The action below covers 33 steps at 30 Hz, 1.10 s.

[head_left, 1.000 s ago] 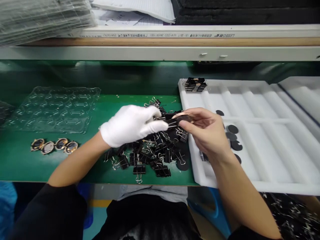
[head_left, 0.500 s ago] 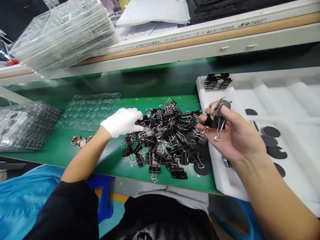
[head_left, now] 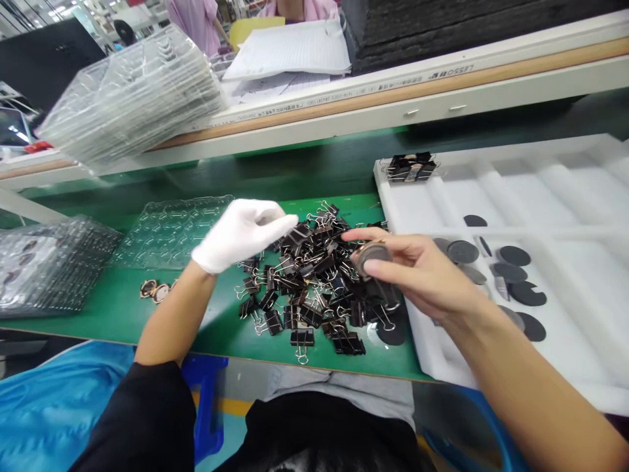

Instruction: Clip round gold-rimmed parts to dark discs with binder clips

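Note:
My left hand (head_left: 242, 235), in a white glove, pinches a black binder clip (head_left: 299, 237) just over the left side of a heap of binder clips (head_left: 322, 262) with silver wire handles. On the heap's right, my bare right hand (head_left: 417, 265) grips a round part (head_left: 376, 254) with a dark grey disc face and a gold-coloured edge. A binder clip, partly hidden by the fingers, hangs below that part. The two hands are apart, with the heap between and below them.
A white foam tray (head_left: 400, 223) at right holds several dark discs (head_left: 514, 255) and a clipped bundle (head_left: 411, 167). A clear blister tray (head_left: 171, 229) and small gold-rimmed parts (head_left: 156, 291) lie left. Stacked clear trays (head_left: 137, 98) sit on the shelf (head_left: 314, 108).
My left hand has lifted from the heap with a binder clip. My right hand has moved left over the heap, turning the round part. The camera view has shifted slightly.

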{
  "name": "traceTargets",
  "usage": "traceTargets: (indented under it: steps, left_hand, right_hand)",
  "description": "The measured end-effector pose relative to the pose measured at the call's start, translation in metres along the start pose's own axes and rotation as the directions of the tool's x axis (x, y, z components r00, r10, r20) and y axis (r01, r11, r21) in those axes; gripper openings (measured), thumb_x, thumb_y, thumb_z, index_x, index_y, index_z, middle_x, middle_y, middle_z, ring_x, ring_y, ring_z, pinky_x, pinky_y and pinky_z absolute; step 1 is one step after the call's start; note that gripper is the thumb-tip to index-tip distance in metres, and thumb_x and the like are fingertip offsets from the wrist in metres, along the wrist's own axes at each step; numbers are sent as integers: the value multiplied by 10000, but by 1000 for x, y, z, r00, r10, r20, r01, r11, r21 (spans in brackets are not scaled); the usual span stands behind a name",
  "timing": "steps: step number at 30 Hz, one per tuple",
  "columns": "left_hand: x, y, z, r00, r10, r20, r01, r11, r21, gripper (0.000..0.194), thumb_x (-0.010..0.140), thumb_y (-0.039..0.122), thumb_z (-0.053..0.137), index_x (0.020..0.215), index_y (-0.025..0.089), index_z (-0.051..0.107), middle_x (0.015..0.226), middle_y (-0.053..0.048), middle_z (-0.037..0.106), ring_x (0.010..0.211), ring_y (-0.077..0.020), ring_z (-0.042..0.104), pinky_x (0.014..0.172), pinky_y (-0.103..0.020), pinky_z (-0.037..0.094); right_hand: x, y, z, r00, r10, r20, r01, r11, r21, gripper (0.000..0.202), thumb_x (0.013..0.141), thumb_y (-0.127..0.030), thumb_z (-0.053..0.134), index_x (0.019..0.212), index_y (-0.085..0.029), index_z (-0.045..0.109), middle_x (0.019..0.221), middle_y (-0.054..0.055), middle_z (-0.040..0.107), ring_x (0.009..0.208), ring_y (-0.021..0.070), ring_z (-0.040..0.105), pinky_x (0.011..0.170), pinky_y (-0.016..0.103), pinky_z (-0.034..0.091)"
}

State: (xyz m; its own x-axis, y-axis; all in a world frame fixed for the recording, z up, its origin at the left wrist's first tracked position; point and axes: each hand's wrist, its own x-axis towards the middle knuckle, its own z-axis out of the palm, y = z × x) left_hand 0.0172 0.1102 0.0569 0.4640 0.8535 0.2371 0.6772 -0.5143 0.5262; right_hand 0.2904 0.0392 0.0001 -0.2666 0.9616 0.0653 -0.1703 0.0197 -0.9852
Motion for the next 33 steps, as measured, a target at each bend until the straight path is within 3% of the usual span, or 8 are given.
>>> traceTargets:
  steps: [3, 7, 10, 12, 16, 22, 26, 33]
  left_hand:
    - [0, 36, 32, 978, 67, -198, -89, 990, -105, 419, 968, 443, 614, 654, 166, 626, 643, 12, 595, 617, -102, 502, 610, -262, 404]
    - [4, 56, 52, 964, 193, -181, -205, 977, -52, 349, 964, 402, 616, 697, 178, 645, 668, 4, 629, 620, -104, 536, 637, -266, 431]
    - [11, 49, 48, 979, 155, -129, -152, 988, 31, 320, 855, 481, 714, 934, 177, 655, 846, -18, 669, 692, -127, 572, 660, -281, 452]
    - [15, 42, 45, 996, 90, 8, -90, 996, 10, 399, 837, 511, 714, 1047, 179, 644, 889, -14, 672, 703, -131, 577, 638, -275, 448]
    - [19, 35, 45, 959, 99, 265, -73, 992, -104, 340, 903, 499, 623, 786, 180, 630, 641, 47, 526, 583, -95, 448, 530, -245, 345]
    - [19, 23, 48, 981, 171, 91, -166, 985, -51, 417, 891, 441, 651, 607, 172, 508, 551, 60, 451, 535, -67, 386, 522, -245, 291]
    - [21, 16, 44, 988, 149, 40, -145, 985, -89, 460, 913, 400, 620, 562, 177, 423, 533, 62, 393, 532, -63, 354, 515, -243, 271]
    - [19, 17, 40, 968, 241, 68, -233, 967, -102, 492, 906, 359, 634, 551, 182, 342, 535, 68, 281, 529, -58, 244, 497, -257, 199]
  right_hand:
    - [-1, 2, 7, 996, -78, 42, 82, 994, -78, 159, 792, -412, 889, 865, -274, 853, 990, 87, 780, 1393, 332, 539, 1100, 478, 496]
    - [2, 7, 5, 995, -87, -47, 85, 996, -34, 214, 753, -426, 917, 858, -255, 843, 941, 52, 761, 1017, 265, 693, 949, 431, 570]
    - [3, 9, -1, 995, -60, -80, 58, 998, -20, 233, 727, -419, 933, 831, -238, 828, 859, 36, 732, 847, 212, 667, 786, 352, 571]
    - [3, 8, -3, 995, -49, -84, 45, 998, -43, 228, 726, -405, 933, 830, -234, 824, 846, 33, 719, 812, 199, 649, 734, 326, 553]
    - [1, 5, -3, 999, -15, -44, 10, 992, -123, 236, 722, -392, 936, 843, -221, 826, 829, 28, 703, 757, 186, 630, 678, 313, 526]
    - [5, 6, -5, 996, -27, -89, 14, 990, -140, 264, 879, -466, 809, 974, -223, 770, 1023, 53, 732, 965, 212, 660, 851, 339, 536]
    - [8, 8, -9, 979, 27, -203, -39, 998, -57, 313, 941, -518, 714, 922, -212, 651, 880, 29, 705, 835, 183, 653, 779, 333, 524]
    - [6, 4, -10, 993, -78, -89, 24, 868, -496, 175, 837, -245, 786, 901, -200, 630, 892, 6, 685, 800, 166, 619, 748, 308, 470]
